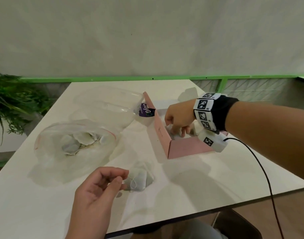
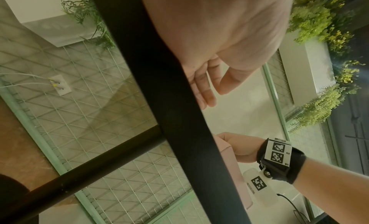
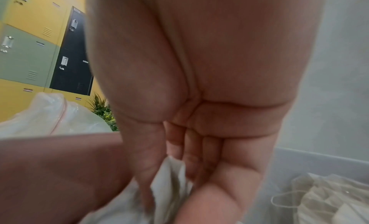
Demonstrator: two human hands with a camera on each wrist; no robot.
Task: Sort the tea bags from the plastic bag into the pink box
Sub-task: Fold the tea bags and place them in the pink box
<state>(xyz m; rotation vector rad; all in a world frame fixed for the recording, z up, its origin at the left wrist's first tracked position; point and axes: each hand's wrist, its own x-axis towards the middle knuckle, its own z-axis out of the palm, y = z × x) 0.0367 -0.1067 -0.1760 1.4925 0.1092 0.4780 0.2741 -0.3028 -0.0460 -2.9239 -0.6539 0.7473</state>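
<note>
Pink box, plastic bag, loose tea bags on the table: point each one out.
pink box (image 1: pixel 187 149), head view, on its near outer wall.
plastic bag (image 1: pixel 49 133), head view, on its clear upper left side.
loose tea bags (image 1: pixel 139 178), head view, on the top bag of the small pile by the left hand.

soft even light, faint shadows; wrist views blurred, edges warped.

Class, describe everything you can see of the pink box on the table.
The pink box looks like thin card, pink outside and white inside. It lies open on the white table, its left flap leaning outward. The right hand reaches in and pinches a tea bag; more tea bags lie inside.
</note>
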